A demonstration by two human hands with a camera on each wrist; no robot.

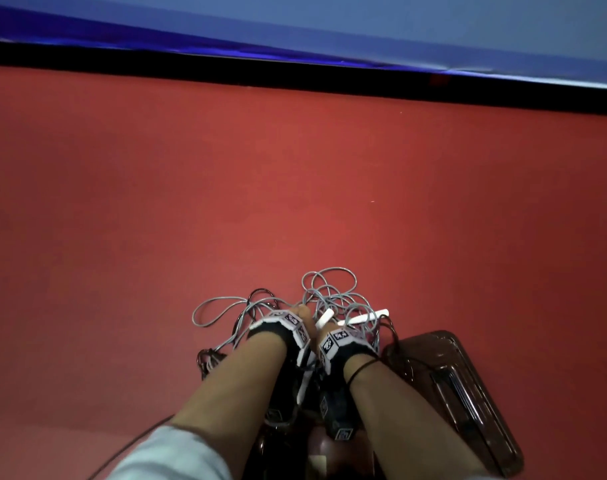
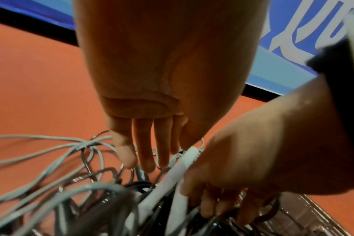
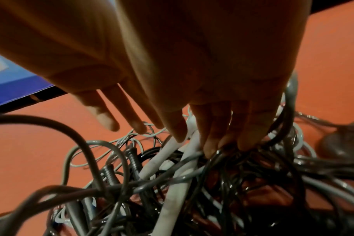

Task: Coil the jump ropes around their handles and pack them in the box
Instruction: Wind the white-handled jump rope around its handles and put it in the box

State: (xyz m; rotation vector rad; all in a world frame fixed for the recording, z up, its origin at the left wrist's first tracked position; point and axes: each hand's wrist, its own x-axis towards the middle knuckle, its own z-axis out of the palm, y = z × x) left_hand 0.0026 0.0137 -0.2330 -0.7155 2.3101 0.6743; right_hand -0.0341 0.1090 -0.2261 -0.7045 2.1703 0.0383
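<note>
Ropes: a messy pile of grey and dark ropes [image 1: 329, 296] lies on the red floor [image 1: 226, 185], at 6 o'clock in the head view. No rope can be followed from end to end.
Handles: two white handles [image 1: 324, 318] stick out of the pile. More handles are buried, so their number cannot be told.
Left hand: the left hand [image 1: 297, 315] hangs over the pile with fingers [image 2: 144, 153] straight and a little spread, holding nothing. The wrist band hides most of it from above.
Right hand: the right hand [image 2: 243, 167] is in the pile with fingers [image 3: 210, 137] bent round one white handle.
Box: a dark see-through box [image 1: 461, 386] sits at 4 o'clock beside the pile, partly hidden by the right arm. Its inside is hard to make out.
Far edge: a blue wall [image 1: 364, 22] with a black strip runs at 12 o'clock.
</note>
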